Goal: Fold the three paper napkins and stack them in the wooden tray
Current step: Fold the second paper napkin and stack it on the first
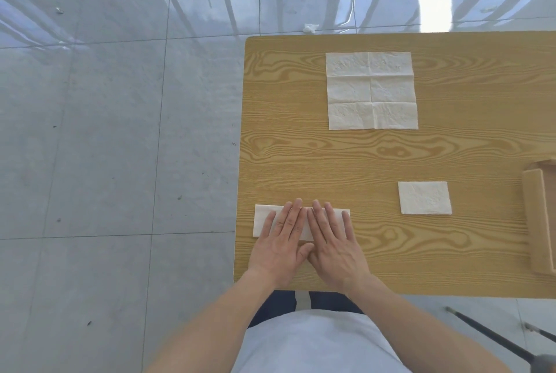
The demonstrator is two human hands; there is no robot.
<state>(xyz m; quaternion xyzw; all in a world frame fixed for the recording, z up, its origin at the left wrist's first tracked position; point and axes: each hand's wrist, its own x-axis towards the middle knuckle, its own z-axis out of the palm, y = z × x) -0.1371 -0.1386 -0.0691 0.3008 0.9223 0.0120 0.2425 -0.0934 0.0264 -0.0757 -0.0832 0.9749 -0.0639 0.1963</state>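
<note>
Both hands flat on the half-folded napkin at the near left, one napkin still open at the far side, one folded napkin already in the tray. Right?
Not quite. The folded napkin is not in the tray; it lies on the table just left of it, as the head view shows. The rest holds: left hand and right hand press flat on the half-folded napkin, and the open napkin lies at the far side.

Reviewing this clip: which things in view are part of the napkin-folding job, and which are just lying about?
Part of the job:
- strip-folded napkin under both hands: left hand, right hand
- small folded napkin
- unfolded napkin
- wooden tray, at the table's right edge

Lying about:
- crumpled white scrap on the floor beyond the table
</note>
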